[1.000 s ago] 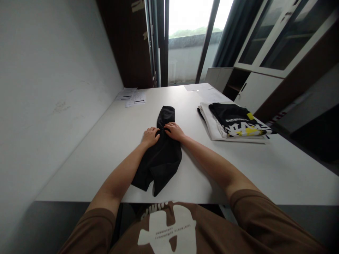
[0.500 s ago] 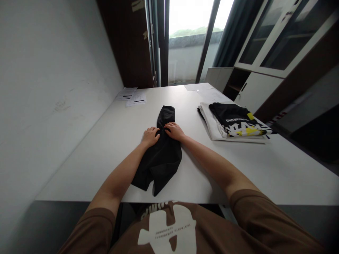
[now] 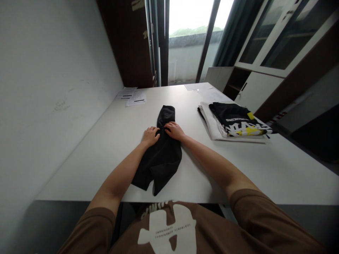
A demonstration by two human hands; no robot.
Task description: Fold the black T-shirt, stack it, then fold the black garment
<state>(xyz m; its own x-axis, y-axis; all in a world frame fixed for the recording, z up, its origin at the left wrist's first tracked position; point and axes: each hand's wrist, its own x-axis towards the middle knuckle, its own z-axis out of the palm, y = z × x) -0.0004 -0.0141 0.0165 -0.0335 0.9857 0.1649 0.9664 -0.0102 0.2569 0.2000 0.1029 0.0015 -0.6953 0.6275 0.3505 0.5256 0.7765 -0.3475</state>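
A pair of black shorts (image 3: 165, 158) lies lengthwise on the white table in front of me, its notched end with two leg-like flaps near the front edge. The narrow far end reaches beyond my hands. My left hand (image 3: 151, 136) is on the left edge of the cloth, its fingers curled onto the fabric. Opposite it, my right hand (image 3: 174, 131) grips the right side at about the same height. Between the hands the cloth is bunched into small creases. The thumbs and fingertips are partly lost against the dark fabric.
At the right of the white table (image 3: 111, 155) sits a stack of folded clothes (image 3: 238, 121), with a black printed shirt on top of white cloth. Paper sheets (image 3: 136, 98) lie at the far left, and more paper (image 3: 212, 94) at the far right. A wall (image 3: 58, 88) borders the left side.
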